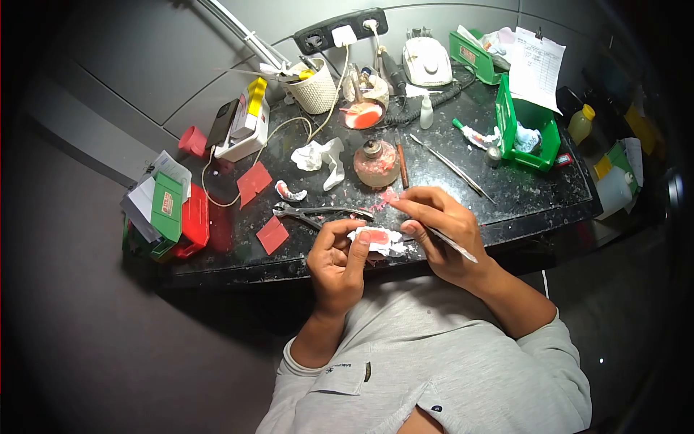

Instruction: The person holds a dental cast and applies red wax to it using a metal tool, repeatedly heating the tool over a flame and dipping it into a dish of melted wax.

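My left hand [337, 266] is closed around a white plaster dental model [395, 244], thumb on the pink wax [375, 236] that covers part of it. Just to the right, my right hand [450, 230] has its fingers bent around a slim metal wax tool [457, 248], whose end sticks out toward my wrist. A scrap of pink wax [389, 196] shows right at the right index fingertip. Behind my left hand lie metal pliers [303, 212]. A glass spirit burner [377, 165] with pinkish residue stands beyond both hands.
Red wax sheets [272, 235] and a small plaster piece [290, 192] lie left. Metal tweezers [452, 165] rest right of the burner. Green bins [531, 134] stand at the right, a red bin [195, 223] at the left. Crumpled tissue [318, 160] and a power cable [307, 123] lie behind.
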A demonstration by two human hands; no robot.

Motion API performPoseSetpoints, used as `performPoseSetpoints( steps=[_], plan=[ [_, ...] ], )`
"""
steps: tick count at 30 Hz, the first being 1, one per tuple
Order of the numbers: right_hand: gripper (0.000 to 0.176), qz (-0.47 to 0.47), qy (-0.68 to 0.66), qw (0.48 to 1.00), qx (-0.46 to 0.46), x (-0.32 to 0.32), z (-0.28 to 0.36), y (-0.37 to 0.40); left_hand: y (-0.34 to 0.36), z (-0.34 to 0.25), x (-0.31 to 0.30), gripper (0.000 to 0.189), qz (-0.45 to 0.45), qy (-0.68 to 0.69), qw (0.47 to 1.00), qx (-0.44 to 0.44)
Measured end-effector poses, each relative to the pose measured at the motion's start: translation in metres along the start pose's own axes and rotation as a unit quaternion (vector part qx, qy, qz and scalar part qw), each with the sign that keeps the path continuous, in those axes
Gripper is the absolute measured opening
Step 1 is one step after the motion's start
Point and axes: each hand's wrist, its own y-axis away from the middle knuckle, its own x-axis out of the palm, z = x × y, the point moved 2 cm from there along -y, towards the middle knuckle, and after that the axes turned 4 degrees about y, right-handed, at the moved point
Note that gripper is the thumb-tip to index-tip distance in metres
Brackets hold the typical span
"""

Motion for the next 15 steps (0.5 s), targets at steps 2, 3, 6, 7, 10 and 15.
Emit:
performPoseSetpoints(
  steps=[2, 3, 6, 7, 10, 15],
  plan=[
    [0.03, 0.071, -0.001, 0.997, 0.028, -0.006, 0.002, 0.001, 0.001, 0.0, 0.0, 0.016, -0.002, 0.009, 1.0, -0.006],
    [0.025, 0.078, -0.035, 0.996, 0.032, -0.008, 0.003, 0.0, 0.001, 0.0, 0.0, 0.015, -0.004, 0.002, 1.0, 0.003],
    [0.018, 0.081, -0.147, 0.982, 0.089, -0.007, 0.007, 0.0, 0.001, -0.001, -0.002, 0.015, -0.006, -0.027, 0.999, 0.025],
    [0.014, 0.076, -0.198, 0.97, 0.12, -0.004, 0.005, 0.004, 0.001, -0.002, -0.003, 0.017, -0.006, -0.049, 0.998, 0.04],
    [0.015, 0.097, -0.188, 0.975, 0.059, -0.003, 0.003, 0.005, -0.001, -0.003, -0.009, 0.026, 0.0, -0.086, 0.996, 0.018],
    [0.019, 0.101, -0.162, 0.98, -0.06, -0.003, 0.017, 0.001, -0.008, 0.006, -0.002, 0.078, 0.066, 0.053, 0.991, -0.106]
  ],
)
